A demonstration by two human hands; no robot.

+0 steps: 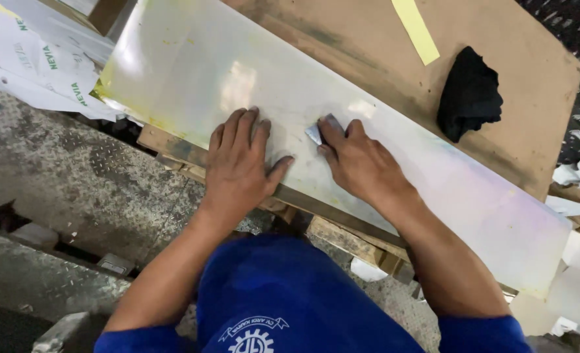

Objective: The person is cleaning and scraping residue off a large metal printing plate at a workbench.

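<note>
A long pale glossy sheet (192,72) lies slantwise on a brown board (499,85), with faint yellow stains near its left end. My left hand (238,163) rests flat on the sheet, fingers spread, pressing it down near its front edge. Just to the right, my right hand (358,160) pinches a small grey flat piece (315,133), like a scrap of abrasive paper or a blade, against the sheet's surface. The two hands are a thumb's width apart.
A crumpled black cloth (470,95) lies on the board at the right. A yellow strip (415,29) sits at the top. Printed white plastic wrapping (22,59) hangs at the left. Wooden slats (342,235) support the board above a patterned metal floor (74,176).
</note>
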